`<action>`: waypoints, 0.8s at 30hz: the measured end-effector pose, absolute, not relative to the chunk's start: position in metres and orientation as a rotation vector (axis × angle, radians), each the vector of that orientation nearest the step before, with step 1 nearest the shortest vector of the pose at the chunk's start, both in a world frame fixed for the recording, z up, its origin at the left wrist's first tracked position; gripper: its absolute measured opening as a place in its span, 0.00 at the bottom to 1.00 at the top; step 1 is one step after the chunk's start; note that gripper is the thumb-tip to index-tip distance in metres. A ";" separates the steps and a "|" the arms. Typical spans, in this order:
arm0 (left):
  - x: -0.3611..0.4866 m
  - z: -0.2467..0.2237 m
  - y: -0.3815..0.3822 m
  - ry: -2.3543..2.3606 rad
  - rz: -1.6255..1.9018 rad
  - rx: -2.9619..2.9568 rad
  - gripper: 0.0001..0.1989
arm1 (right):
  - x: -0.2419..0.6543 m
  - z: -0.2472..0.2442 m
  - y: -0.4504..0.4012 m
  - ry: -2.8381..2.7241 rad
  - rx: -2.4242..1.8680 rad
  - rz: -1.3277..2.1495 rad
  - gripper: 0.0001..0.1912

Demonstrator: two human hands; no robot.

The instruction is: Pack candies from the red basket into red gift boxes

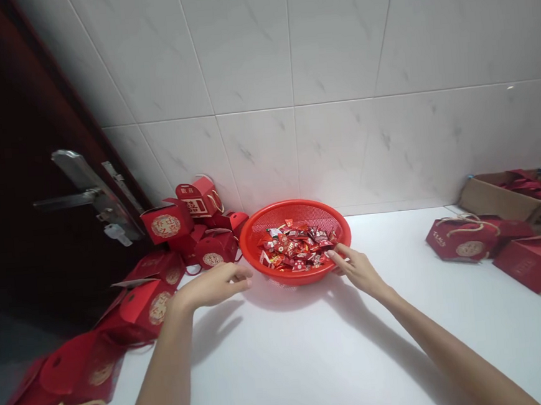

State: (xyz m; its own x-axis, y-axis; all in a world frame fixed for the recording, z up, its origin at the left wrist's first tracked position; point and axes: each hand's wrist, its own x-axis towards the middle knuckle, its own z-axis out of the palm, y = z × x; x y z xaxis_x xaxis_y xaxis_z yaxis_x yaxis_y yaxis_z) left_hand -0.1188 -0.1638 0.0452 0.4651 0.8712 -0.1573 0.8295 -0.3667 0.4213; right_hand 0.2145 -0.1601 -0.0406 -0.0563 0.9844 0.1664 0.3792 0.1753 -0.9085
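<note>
A red plastic basket [299,279] with a perforated wall stands on the white table against the tiled wall. Many wrapped candies [297,247] in red and dark red wrappers lie heaped in it. My right hand [354,267] grips the basket's rim at the front right, thumb on top and fingers underneath. Just left of the basket hovers my left hand [218,283], its fingers loosely curved and apart, with nothing in it. A small gap seems to separate it from the rim.
Several red gift boxes [141,306] with gold print line the left side near a dark door [6,123] with a metal handle [71,199]. To the right sit more red boxes [463,240] and a cardboard box [499,200] holding dark red ribbon-like pieces.
</note>
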 end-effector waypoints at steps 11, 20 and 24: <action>-0.141 0.008 -0.127 1.557 0.241 2.059 0.22 | 0.254 -0.060 -0.203 -1.323 -1.507 0.455 0.27; -0.077 -0.037 -0.059 1.844 0.400 2.129 0.26 | 0.263 -0.062 -0.208 -1.253 -1.526 0.456 0.25; -0.062 -0.046 -0.029 2.027 0.448 2.019 0.21 | 0.263 -0.064 -0.206 -1.274 -1.501 0.497 0.25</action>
